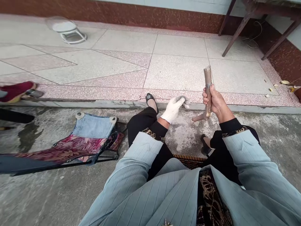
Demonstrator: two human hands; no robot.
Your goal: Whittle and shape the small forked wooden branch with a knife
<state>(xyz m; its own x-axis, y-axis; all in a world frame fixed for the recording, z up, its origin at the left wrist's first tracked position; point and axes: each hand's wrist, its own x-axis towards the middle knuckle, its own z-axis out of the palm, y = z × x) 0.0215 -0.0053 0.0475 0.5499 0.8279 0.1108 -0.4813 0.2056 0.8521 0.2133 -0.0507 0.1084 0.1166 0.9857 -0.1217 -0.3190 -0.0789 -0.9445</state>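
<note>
My right hand (217, 102) is wrapped round a brown forked wooden stick (207, 74), held upright above the step's edge. A short side branch (198, 118) juts left from its lower end, and the top looks cut. Just above my fingers, several turns of thin wire (208, 85) bind the stick. A fine strand seems to rise beside its upper part. My left hand (173, 108) wears a white knitted glove and hovers left of the stick, apart from it. Its fingers are curled together at the tips; whatever they may pinch cannot be made out.
A raised terrazzo step (178, 73) runs across in front of my feet. To the left stands a low folding recliner (89, 125) with patterned cloth. A white stool (68, 28) is at the back left, a wooden table (246, 22) at the back right. Another person's red shoe (17, 91) shows far left.
</note>
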